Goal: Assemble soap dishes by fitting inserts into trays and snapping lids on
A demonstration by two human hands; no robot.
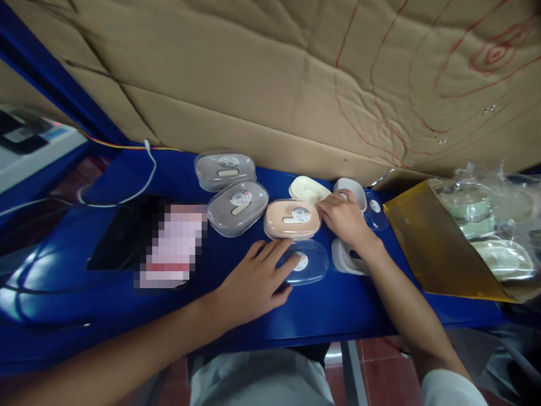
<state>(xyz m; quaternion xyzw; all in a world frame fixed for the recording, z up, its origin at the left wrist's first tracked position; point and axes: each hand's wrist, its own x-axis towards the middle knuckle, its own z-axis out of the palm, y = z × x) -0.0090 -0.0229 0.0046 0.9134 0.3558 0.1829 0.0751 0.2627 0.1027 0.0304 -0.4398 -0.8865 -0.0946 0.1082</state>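
Note:
My left hand (262,276) is open, its fingers spread over the left side of a clear plastic lid (313,275) with a round label. Just beyond its fingertips sits a closed peach soap-dish-like box (279,220) with a clear cover and barcode label. My right hand (344,217) is bent at the peach box's right edge, between a cream dish (304,189) and a white-grey dish (358,194). Its fingers are drawn together; what they hold, if anything, is hidden. Partly under my right wrist is another whitish dish (344,259).
Two closed grey boxes (238,211) stand left of the peach one. Another clear lid (375,208) lies near a carton (439,242) holding wrapped green dishes (502,259). A phone with a blurred screen (175,245) and a white cable (147,183) lie left. Cardboard (253,84) walls the back.

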